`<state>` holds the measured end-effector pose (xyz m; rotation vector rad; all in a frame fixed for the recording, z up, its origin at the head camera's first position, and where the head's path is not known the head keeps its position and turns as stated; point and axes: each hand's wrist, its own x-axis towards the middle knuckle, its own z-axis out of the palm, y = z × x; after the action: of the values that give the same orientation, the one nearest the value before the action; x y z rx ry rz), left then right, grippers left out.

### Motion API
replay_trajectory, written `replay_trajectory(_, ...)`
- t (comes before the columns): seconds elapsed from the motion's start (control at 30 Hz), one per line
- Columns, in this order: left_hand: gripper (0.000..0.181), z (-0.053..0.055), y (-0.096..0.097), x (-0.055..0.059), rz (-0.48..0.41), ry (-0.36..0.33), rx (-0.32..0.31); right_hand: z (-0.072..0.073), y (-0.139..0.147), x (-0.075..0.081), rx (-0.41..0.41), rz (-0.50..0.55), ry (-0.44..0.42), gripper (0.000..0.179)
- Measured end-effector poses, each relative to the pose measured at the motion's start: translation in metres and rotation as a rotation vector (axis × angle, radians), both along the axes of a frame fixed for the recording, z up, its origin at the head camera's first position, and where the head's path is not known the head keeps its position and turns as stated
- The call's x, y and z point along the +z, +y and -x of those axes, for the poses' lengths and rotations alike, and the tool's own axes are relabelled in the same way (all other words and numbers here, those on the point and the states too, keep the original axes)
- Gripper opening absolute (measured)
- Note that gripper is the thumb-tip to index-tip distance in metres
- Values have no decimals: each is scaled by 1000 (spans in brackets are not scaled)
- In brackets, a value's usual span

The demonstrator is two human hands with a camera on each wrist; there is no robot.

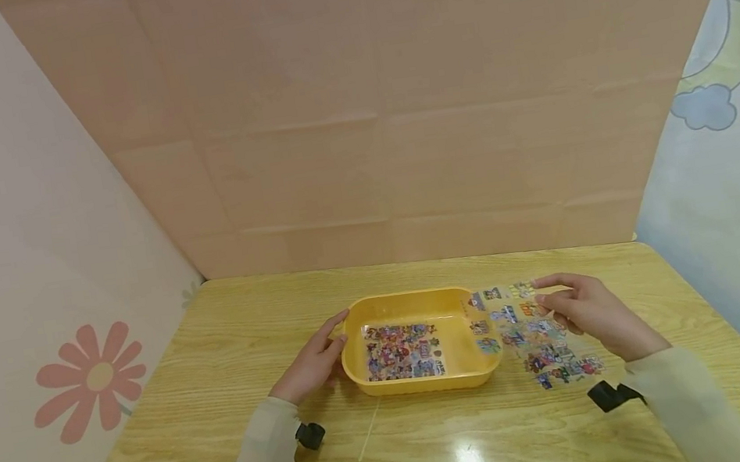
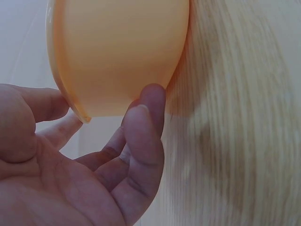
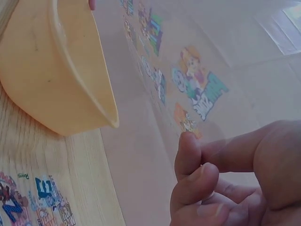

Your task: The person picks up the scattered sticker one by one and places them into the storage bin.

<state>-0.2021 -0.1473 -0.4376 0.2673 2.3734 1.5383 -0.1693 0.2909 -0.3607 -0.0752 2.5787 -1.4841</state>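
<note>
A shallow yellow plastic basin (image 1: 427, 385) with rounded corners rests on the table. My left hand (image 1: 312, 364) grips its left end; in the left wrist view the fingers touch the rim and the outer wall of the basin (image 2: 117, 56). Between thumb and fingers, my right hand (image 1: 591, 314) pinches a clear sticker sheet (image 1: 501, 315) printed with small coloured cartoon figures. This sheet is raised and overlaps the basin's right end. Inside the basin, at the left, lie clear sticker sheets (image 1: 401, 351); how many cannot be told. More sticker sheets (image 1: 559, 366) lie on the table below my right hand.
The wood-grain table (image 1: 267, 308) meets a beige paper-covered panel (image 1: 386, 142) at the back. Pale walls with painted decorations, a flower (image 1: 99, 375) and a moon (image 1: 738, 45), stand at the left and right. A black wrist strap (image 1: 309, 435) sits on the left sleeve.
</note>
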Motion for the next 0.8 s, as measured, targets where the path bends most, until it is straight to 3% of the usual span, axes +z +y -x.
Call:
replay_trajectory(0.4, 51, -1, 0, 0, 2, -3, 12, 6, -15, 5, 32, 3, 25, 53)
replay_trajectory(0.8, 52, -2, 0, 3, -17, 4, -11, 13, -31, 11, 55, 16, 7, 42)
